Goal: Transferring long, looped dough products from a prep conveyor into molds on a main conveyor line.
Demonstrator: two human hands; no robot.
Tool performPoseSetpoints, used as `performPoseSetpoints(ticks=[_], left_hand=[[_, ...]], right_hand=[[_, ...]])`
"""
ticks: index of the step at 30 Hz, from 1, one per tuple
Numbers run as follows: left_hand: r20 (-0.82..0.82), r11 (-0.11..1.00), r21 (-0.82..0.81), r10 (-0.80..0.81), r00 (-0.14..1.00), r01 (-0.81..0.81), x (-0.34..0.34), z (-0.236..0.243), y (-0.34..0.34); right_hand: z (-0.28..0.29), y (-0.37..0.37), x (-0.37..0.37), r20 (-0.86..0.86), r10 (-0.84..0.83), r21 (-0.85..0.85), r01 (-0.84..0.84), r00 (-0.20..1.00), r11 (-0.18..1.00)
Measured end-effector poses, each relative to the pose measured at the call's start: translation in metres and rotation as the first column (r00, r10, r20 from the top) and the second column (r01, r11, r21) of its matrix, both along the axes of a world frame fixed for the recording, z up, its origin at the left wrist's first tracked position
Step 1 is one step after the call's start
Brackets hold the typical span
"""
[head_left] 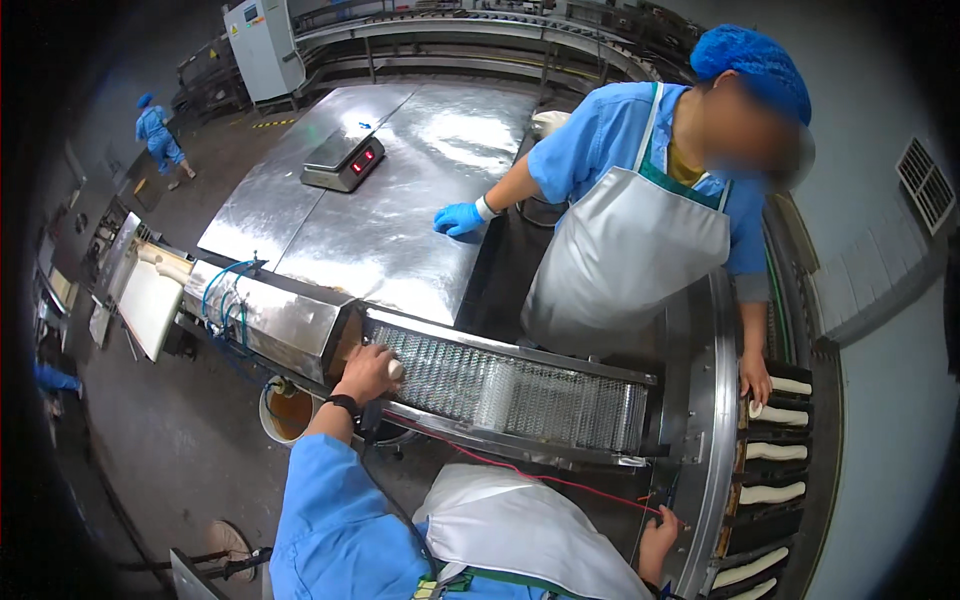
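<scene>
My left hand (366,374) is closed around a small white dough piece (396,370), whose rounded end shows past my fingers. It hangs over the near edge of a wire-mesh conveyor belt (520,390), right by the mouth of a steel housing (270,312). At the lower right, my right hand (657,537) rests beside a steel rail (712,420), with its fingers loosely bent and apart. A thin red cord (560,480) runs along the conveyor's near side to that hand. Nothing shows in the right hand.
Opposite stands a co-worker (640,220), a gloved hand on the steel table (330,235) and a bare hand at a dough strip (778,412). Several dough strips lie in dark trays at right. A scale (343,163) sits on the table; a bucket (290,412) stands below the housing.
</scene>
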State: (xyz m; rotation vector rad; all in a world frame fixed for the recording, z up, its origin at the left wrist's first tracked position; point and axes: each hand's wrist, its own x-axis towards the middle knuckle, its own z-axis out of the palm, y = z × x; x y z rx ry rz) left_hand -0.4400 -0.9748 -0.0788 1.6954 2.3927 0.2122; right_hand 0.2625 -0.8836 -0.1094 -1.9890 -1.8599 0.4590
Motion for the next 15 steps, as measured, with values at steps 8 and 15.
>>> performPoseSetpoints(ticks=[8, 15], left_hand=[[-0.128, 0.999, -0.015, -0.048, 0.991, 0.046, 0.027, -0.003, 0.01], [0.206, 0.995, 0.1, -0.002, 0.979, -0.019, 0.087, 0.003, 0.049]], right_hand=[[-0.001, 0.007, 0.002, -0.127, -0.097, -0.122, 0.081, 0.987, 0.989], [-0.007, 0.034, 0.006, -0.499, -0.07, -0.107, 0.019, 0.864, 0.994]])
